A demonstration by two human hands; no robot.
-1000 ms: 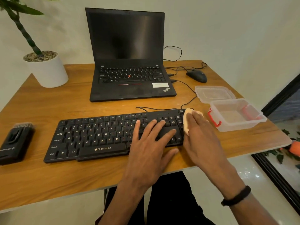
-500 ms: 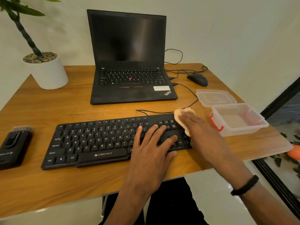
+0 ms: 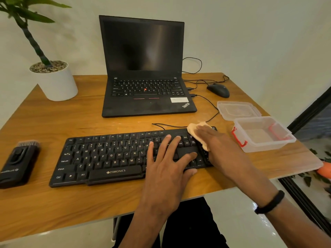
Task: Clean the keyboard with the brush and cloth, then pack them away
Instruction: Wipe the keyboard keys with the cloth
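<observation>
The table (image 3: 44, 126) is wood-grained with a smooth, faintly satin face. On it the keyboard (image 3: 111, 158) is matt black plastic. Under the right hand (image 3: 220, 147) lies a soft, pale cloth (image 3: 194, 127), crumpled and dull. Just beyond that hand the box (image 3: 265, 140) is clear, slightly cloudy plastic with glossy red clips; its lid (image 3: 238, 110) is the same clear plastic. Well away from the left hand (image 3: 168, 169), the brush (image 3: 19, 161) has a matt black plastic body. The pot (image 3: 57, 85) looks smooth, matt white.
</observation>
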